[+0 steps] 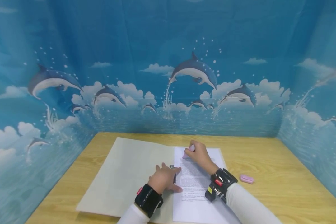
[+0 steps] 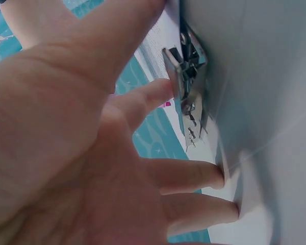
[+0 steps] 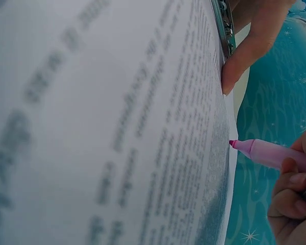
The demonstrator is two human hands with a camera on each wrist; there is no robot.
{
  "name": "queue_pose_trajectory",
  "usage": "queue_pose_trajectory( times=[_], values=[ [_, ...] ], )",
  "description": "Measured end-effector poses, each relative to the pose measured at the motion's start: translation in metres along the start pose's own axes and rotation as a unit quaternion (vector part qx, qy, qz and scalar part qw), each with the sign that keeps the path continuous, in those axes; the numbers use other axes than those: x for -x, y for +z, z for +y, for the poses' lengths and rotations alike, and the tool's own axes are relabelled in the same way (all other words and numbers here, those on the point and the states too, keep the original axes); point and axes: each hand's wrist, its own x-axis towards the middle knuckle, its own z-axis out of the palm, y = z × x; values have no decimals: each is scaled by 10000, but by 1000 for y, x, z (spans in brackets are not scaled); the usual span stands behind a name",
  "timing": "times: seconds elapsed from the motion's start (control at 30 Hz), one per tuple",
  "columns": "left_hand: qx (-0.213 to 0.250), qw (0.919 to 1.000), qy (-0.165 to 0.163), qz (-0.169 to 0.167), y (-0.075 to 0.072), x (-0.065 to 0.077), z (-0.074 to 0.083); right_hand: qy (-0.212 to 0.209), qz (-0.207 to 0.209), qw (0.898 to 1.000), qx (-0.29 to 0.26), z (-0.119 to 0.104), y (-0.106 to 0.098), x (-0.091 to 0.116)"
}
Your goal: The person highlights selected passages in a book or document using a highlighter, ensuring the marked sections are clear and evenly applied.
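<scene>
My right hand point(image 1: 199, 154) grips a pink highlighter point(image 3: 268, 151), its tip right at the upper text of a printed sheet point(image 1: 190, 208). The sheet lies on the right half of an open, pale folder point(image 1: 123, 174). Fingers spread, my left hand point(image 1: 163, 178) rests across the folder's spine, thumb and index fingertip on the sheet's left margin. Beneath that hand is a metal binder clip mechanism point(image 2: 189, 76), partly hidden in the head view. The highlighter's pink cap point(image 1: 246, 179) lies by itself on the table, right of the folder.
The wooden table point(image 1: 274, 161) extends on both sides of the folder. A blue curtain point(image 1: 145, 118) printed with dolphins and clouds encloses the back and both sides. Each wrist wears a black strapped camera point(image 1: 223, 181).
</scene>
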Motion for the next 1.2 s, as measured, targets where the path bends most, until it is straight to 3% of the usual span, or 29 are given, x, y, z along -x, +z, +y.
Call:
queue_pose_trajectory(
  times=[0.37,1.2],
  values=[
    [-3,10000,-90,39,0,1,2,226,-336,9978,534,1,-1,-4],
    [-8,9998,-214,39,1,-3,2,495,-519,9964,454,3,-6,-3]
  ],
)
